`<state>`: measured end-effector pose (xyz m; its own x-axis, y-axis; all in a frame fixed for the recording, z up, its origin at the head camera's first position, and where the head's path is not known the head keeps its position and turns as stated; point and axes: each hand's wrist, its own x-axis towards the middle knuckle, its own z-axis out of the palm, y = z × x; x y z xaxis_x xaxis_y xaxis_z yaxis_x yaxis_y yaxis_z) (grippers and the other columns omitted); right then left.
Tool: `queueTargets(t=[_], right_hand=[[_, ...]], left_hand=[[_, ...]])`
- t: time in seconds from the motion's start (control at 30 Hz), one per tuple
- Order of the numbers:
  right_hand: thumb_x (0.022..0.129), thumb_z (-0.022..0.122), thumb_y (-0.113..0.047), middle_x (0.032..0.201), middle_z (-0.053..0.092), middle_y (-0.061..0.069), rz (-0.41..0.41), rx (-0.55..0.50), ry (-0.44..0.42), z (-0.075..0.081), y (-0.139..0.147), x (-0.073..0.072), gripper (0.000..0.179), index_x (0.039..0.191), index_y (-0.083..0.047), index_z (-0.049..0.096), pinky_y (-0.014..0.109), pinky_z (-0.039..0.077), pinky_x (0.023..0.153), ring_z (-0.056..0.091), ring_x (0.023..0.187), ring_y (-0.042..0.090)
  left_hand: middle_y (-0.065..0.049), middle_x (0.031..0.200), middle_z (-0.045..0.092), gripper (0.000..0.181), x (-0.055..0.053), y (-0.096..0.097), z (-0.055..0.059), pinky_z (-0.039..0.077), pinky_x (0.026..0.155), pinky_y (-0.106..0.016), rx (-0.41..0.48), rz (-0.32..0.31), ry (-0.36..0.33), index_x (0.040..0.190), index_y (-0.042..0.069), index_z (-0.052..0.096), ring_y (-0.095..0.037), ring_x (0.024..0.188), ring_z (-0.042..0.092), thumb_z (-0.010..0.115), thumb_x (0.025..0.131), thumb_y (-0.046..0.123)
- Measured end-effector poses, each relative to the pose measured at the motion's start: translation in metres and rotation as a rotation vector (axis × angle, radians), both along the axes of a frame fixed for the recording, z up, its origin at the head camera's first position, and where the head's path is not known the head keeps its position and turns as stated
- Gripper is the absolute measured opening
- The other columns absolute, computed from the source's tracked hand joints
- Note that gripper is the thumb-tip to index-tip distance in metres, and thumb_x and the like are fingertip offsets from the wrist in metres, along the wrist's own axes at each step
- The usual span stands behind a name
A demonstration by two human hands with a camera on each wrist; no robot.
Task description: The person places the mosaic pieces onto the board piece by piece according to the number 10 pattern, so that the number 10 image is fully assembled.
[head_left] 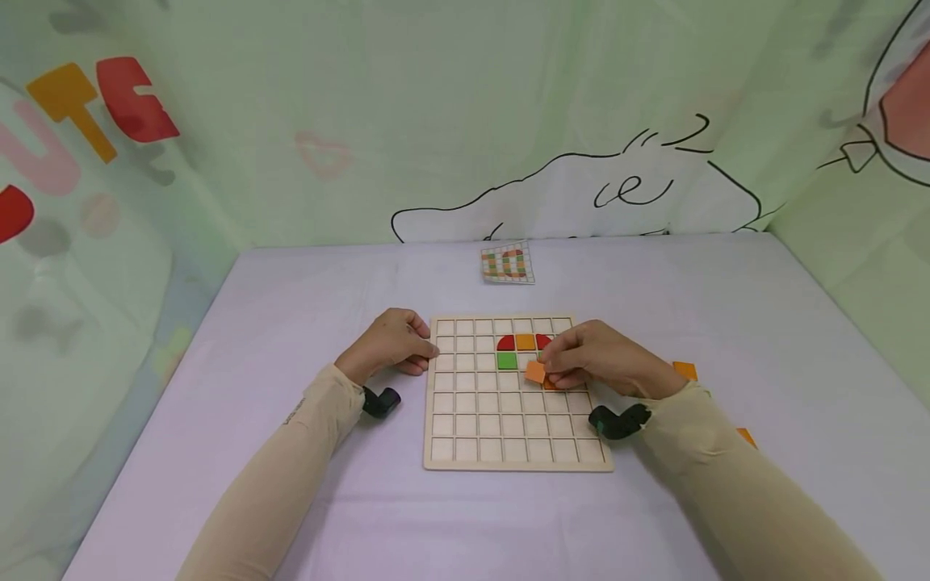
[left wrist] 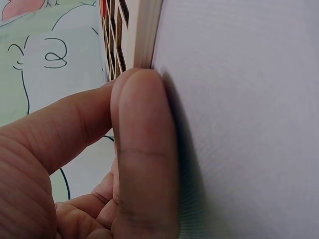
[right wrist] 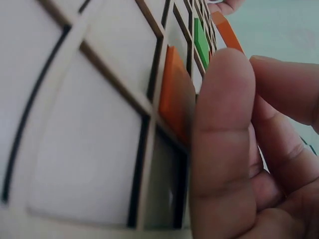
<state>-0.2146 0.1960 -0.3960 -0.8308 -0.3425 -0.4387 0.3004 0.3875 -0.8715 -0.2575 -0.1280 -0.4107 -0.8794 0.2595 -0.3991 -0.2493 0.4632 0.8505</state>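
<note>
Orange and thin, the square tile [head_left: 535, 372] you pinch in your right hand [head_left: 596, 359] sits tilted over the wooden grid board [head_left: 508, 452], just below the green tile [head_left: 507, 361]. It looks light, stiff and smooth, so hold it by 2 opposite edges. Your left hand [head_left: 388, 343] is curled against the board's left edge, thumb pressed to the rim, holding nothing.

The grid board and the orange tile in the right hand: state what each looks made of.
Grid board: seemingly pale unfinished plywood or similar thin wood; matte, with dark, possibly laser-cut lines round each cell and a layered edge in the left wrist view.
Orange tile, pinched by the right hand: probably thin wood painted a flat matte orange, though dense card or plastic cannot be ruled out.
</note>
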Motion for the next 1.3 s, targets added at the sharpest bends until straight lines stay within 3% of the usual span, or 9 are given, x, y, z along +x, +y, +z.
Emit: queueTargets(t=[0.23, 0.77, 1.3], right_hand=[[0.097, 0.070, -0.003, 0.093, 0.073, 0.012, 0.018, -0.019, -0.004, -0.001, -0.009, -0.003, 0.021, 0.113, 0.011, 0.068, 0.025, 0.065, 0.074, 0.070, 0.074, 0.014], [0.095, 0.069, 0.003, 0.093, 0.075, 0.011, 0.114, 0.028, 0.015, 0.002, -0.027, -0.010, 0.019, 0.112, 0.012, 0.068, 0.025, 0.064, 0.072, 0.070, 0.073, 0.012], [0.095, 0.073, -0.001, 0.085, 0.073, 0.007, 0.131, 0.089, 0.057, 0.000, -0.033, -0.011, 0.013, 0.103, 0.008, 0.072, 0.024, 0.063, 0.066, 0.067, 0.070, 0.013]], left_hand=[[-0.011, 0.087, 0.067, 0.031, -0.002, 0.000, -0.003, 0.063, 0.059, -0.026, 0.006, -0.005, 0.002, 0.112, -0.003, 0.057, -0.014, 0.062, 0.066, 0.078, 0.090, -0.001], [-0.011, 0.085, 0.067, 0.031, -0.002, 0.000, -0.002, 0.063, 0.058, -0.025, 0.004, 0.006, -0.001, 0.111, -0.002, 0.057, -0.013, 0.061, 0.066, 0.079, 0.089, -0.002], [-0.011, 0.085, 0.067, 0.030, -0.001, 0.000, 0.000, 0.063, 0.058, -0.026, 0.011, 0.007, -0.006, 0.111, -0.003, 0.058, -0.014, 0.061, 0.067, 0.078, 0.089, -0.003]])
